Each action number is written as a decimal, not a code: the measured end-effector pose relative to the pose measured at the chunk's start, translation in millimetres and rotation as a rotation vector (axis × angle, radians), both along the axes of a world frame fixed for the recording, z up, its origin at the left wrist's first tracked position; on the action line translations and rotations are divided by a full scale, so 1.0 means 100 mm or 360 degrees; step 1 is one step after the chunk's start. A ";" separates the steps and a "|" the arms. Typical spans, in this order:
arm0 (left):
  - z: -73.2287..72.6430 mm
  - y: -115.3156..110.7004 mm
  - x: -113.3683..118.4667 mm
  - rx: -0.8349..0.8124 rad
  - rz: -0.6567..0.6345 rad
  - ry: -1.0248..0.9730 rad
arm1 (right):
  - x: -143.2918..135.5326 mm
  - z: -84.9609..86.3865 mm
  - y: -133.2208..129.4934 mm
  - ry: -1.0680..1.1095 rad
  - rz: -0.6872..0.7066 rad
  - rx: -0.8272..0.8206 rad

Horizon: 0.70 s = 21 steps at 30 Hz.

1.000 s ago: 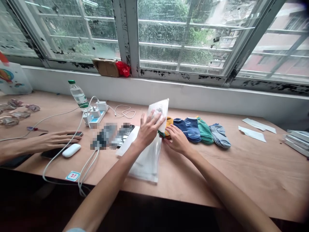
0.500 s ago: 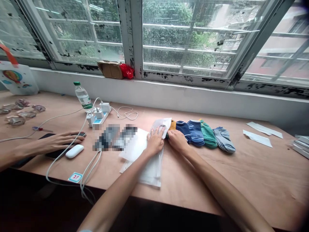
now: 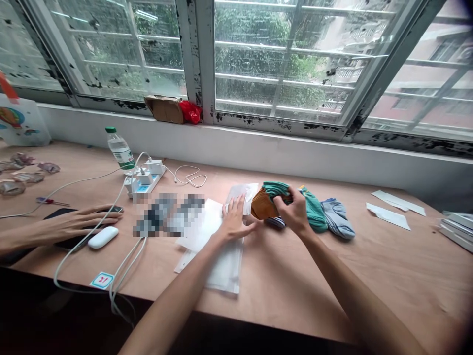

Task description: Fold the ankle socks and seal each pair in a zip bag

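Far left, another person's hand (image 3: 76, 223) is lying palm-down near the worktop's (image 3: 388, 268) front edge, while a bottle (image 3: 121, 150) is standing toward the back edge. In the middle, the left hand (image 3: 235, 218) is pressing on a white bag (image 3: 250, 192), fingers fanning out flat, clenching nothing. And the right hand (image 3: 294, 213) is pinching the brown sock (image 3: 262, 204) at its green end, thumb and fingers gripping, holding it between bag and green sock (image 3: 315, 213)! Paper slips (image 3: 391, 207) are resting toward the right back corner.
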State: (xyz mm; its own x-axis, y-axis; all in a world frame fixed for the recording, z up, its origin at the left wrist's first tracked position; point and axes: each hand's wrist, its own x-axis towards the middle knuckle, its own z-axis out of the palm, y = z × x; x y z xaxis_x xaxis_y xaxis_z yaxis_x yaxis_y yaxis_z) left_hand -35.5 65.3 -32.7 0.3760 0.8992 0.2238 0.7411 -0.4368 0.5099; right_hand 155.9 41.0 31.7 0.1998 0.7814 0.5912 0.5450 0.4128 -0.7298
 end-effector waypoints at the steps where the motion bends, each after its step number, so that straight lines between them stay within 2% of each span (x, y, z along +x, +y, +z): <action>1: 0.08 -0.03 -0.02 -0.0005 -0.0074 -0.0101 | 0.02 0.09 -0.05 0.0160 0.0050 -0.0047; 4: 0.37 -0.16 -0.01 -0.0042 -0.0371 -0.0526 | 0.07 0.29 -0.21 0.0696 0.0338 -0.0295; 6: 0.54 -0.23 0.04 -0.0307 -0.0554 -0.0856 | 0.09 0.32 -0.31 0.0943 0.0506 -0.0534; 8: 0.62 -0.26 0.10 -0.0638 -0.0736 -0.1024 | 0.08 0.24 -0.36 0.1062 0.0613 -0.0764; 10: 0.60 -0.24 0.14 -0.0794 -0.0816 -0.0988 | 0.07 0.05 -0.38 0.1058 0.0667 -0.0976; 12: 0.51 -0.19 0.14 -0.0727 -0.0763 -0.0815 | 0.06 -0.17 -0.38 0.0885 0.0676 -0.1193; 13: 0.45 -0.17 0.14 -0.0651 -0.0701 -0.0715 | 0.06 -0.28 -0.38 0.0761 0.0669 -0.1218; 17: 0.26 -0.15 0.11 -0.0347 -0.0441 -0.0280 | 0.13 -0.60 -0.34 0.0234 0.0502 -0.0796; 21: 0.19 -0.22 0.15 -0.0096 -0.0179 0.0029 | 0.22 -0.73 -0.29 -0.0113 0.0560 -0.0657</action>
